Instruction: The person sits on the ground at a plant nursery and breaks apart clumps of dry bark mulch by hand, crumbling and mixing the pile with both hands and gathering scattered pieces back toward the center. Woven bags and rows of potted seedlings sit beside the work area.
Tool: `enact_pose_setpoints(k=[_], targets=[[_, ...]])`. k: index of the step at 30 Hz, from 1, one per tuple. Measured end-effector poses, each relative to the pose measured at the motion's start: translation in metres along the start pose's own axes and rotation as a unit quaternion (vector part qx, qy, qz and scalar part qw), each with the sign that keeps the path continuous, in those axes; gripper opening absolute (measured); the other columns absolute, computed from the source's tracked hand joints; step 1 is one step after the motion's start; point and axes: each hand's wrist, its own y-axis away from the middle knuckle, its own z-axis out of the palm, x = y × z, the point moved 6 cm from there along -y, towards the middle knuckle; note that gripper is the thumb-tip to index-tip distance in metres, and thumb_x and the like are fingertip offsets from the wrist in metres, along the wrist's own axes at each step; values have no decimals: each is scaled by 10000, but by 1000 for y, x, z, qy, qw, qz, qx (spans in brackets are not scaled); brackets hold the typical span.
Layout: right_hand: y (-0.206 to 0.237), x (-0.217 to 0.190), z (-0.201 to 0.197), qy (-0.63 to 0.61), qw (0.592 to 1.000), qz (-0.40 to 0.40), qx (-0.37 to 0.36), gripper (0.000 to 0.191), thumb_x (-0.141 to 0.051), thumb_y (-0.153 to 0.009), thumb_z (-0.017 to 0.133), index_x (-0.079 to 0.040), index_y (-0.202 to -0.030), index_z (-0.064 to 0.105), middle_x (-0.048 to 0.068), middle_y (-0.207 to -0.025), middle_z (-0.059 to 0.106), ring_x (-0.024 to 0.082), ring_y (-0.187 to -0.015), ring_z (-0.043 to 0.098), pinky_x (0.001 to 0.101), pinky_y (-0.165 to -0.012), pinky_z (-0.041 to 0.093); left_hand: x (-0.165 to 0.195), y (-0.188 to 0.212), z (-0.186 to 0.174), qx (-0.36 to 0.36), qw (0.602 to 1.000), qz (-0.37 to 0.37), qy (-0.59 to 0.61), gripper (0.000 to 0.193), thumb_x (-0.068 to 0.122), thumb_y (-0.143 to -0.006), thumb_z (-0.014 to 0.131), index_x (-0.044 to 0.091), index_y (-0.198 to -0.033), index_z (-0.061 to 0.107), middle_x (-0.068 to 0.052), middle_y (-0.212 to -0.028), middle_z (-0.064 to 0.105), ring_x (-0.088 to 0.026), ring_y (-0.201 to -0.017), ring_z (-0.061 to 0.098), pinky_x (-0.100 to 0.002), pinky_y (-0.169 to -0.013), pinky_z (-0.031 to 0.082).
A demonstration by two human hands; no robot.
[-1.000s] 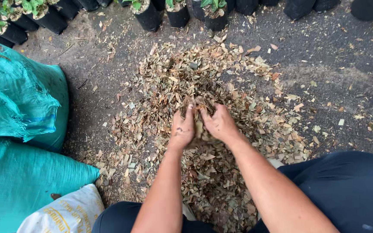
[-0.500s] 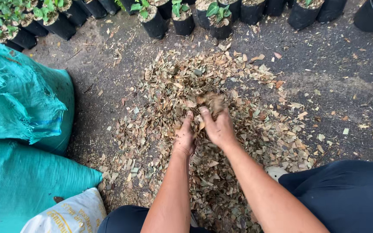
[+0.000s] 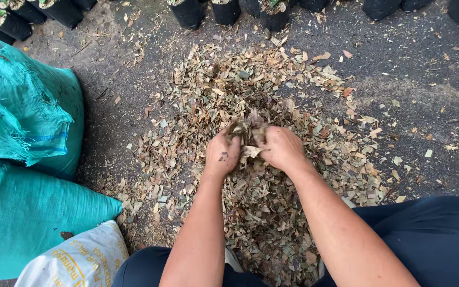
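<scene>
A wide pile of dry shredded leaves (image 3: 251, 90) covers the dark ground in front of me. My left hand (image 3: 222, 154) and my right hand (image 3: 281, 148) are pressed together over the middle of the pile. Both are closed around a clump of leaf bits (image 3: 246, 133) lifted a little above the heap. Loose flakes stick out between the fingers. My forearms reach in from the bottom of the view, between my dark-clad knees.
Two teal woven sacks (image 3: 22, 133) lie at the left, with a white printed sack (image 3: 75, 260) below them. A row of black nursery pots (image 3: 224, 10) with small plants lines the far edge. Scattered leaf bits dot the ground at the right.
My hands went from lying flat in the leaves to cupping together and lifting a clump. The view shifted slightly, with the pots now nearer the top edge.
</scene>
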Motion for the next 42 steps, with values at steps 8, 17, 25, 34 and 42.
enact_pose_setpoints(k=[8, 17, 25, 34, 42], targets=[[35, 104, 65, -431, 830, 350, 46, 732, -564, -1021, 454, -224, -1605, 171, 122, -1686, 101, 372, -1527, 156, 584, -1235, 172, -105, 28, 79, -15, 877, -340, 338, 905, 642, -869, 506, 248, -1612, 171, -137, -1667, 216, -401, -1526, 236, -612, -1217, 258], [-84, 80, 80, -313, 920, 107, 211, 569, -415, -1057, 518, -221, -1573, 379, 175, -1680, 245, 399, -1557, 242, 556, -1246, 222, -184, -118, 37, 192, 962, -181, 67, 865, 705, -932, 334, 31, -1435, 531, -230, -1492, 471, -356, -1383, 488, -521, -1153, 414], [-205, 121, 33, -216, 895, 318, 227, 646, -448, -1008, 518, -247, -1594, 331, 225, -1667, 180, 497, -1436, 351, 572, -1182, 314, -324, -211, -9, 268, 885, -374, 71, 846, 672, -1003, 187, 112, -1631, 94, -155, -1684, 141, -340, -1549, 105, -591, -1235, 100], [-456, 30, 10, -48, 967, 152, 199, 825, -709, -1017, 433, -224, -1661, 256, 295, -1686, 105, 492, -1565, 153, 549, -1279, 183, -276, -301, 37, 216, 957, -165, -102, 773, 583, -969, 328, 161, -1615, 284, -78, -1735, 121, -289, -1595, 64, -718, -1171, -39], [-524, -228, 88, 121, 980, 77, -139, 1080, -900, -790, 338, -327, -1648, 18, 129, -1717, -153, 441, -1557, -114, 780, -1170, 62, -307, -322, 47, 192, 955, -187, -129, 814, 639, -961, 288, 181, -1633, 237, -76, -1729, 103, -280, -1596, 38, -709, -1168, -99]])
